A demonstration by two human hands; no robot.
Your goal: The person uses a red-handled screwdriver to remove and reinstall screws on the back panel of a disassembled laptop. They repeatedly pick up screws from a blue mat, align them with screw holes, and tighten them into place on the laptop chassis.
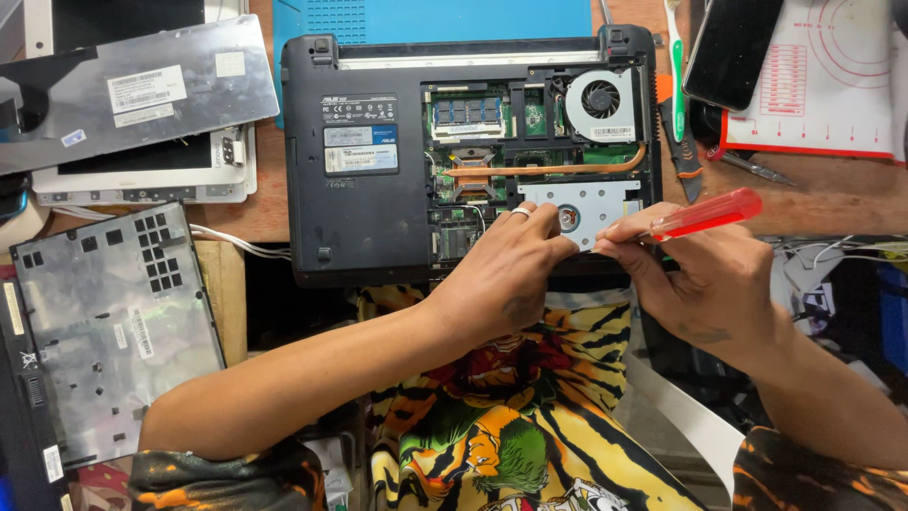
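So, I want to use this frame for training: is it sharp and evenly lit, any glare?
Head view: light is even and soft, the open laptop and both hands, left and right, are sharp; mild sheen on the grey keyboard back at top left, a bright highlight on the red screwdriver handle, and straight edges bend slightly toward the frame's borders.

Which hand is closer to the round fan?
Right. The right hand with the red screwdriver is below the fan, slightly right. The left hand is lower-left, farther off.
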